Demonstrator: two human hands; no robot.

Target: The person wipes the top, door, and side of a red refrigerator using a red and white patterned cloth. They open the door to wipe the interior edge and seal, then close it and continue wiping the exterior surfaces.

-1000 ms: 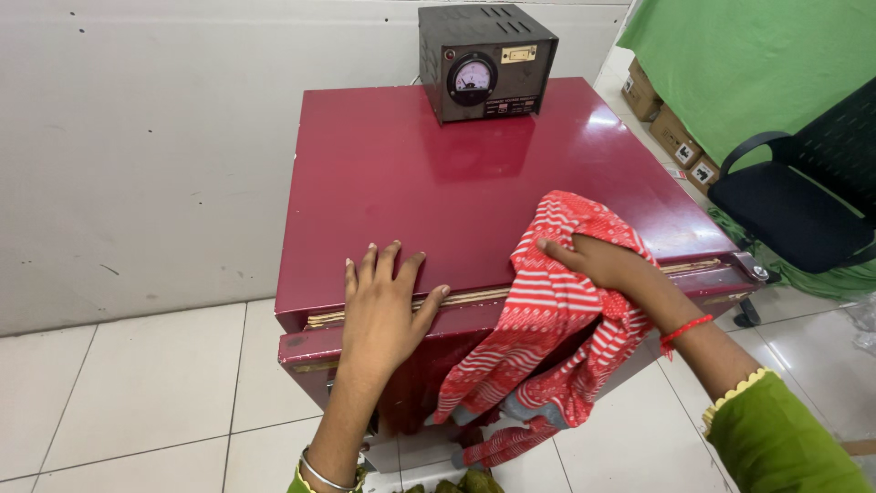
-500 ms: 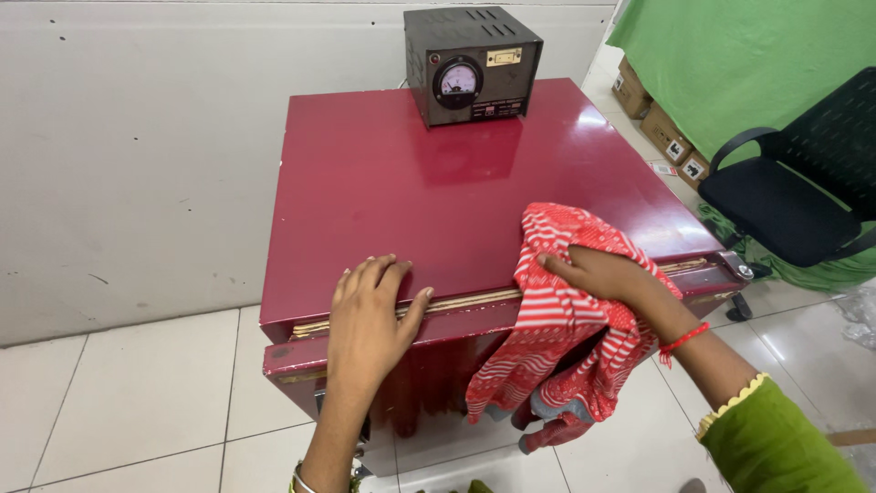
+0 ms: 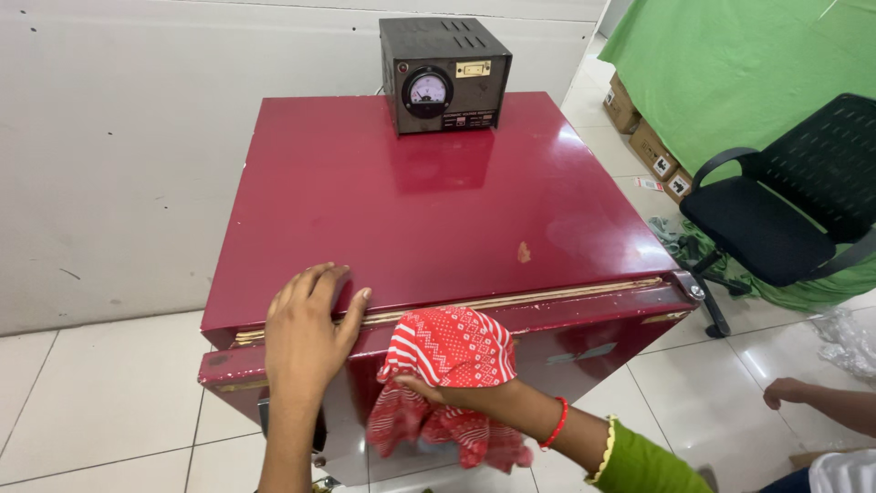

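— Right hand point(image 3: 456, 394) first: what is it doing?

— Its fingers are bunched into a red-and-white patterned cloth point(image 3: 445, 372), gripping it and pressing it against the front face of the dark red cabinet point(image 3: 438, 205), just under the top edge. The rest of the cloth hangs loose below the hand.

— And the left hand point(image 3: 306, 330)?

— Laid flat over the front left edge of the cabinet top, fingers together and curled slightly over the lip, thumb out toward the cloth. It holds nothing; it looks like a brace.

— So only 1 hand works. How would you wipe that face well?

— My judgement: keep the cloth wadded under the palm so the loose tail does not drag, sweep along the seam where the pale strip point(image 3: 474, 303) shows, and keep the left hand steadying the body.

— Anything else nearby?

— 1 dark metal box with a round dial meter point(image 3: 444, 73) stands at the back of the top, well apart from both hands. A black office chair point(image 3: 776, 215) sits to the right before a green cloth backdrop point(image 3: 730, 68), with cardboard boxes point(image 3: 643, 137) on the floor. Another person's hand point(image 3: 789, 393) shows at lower right.
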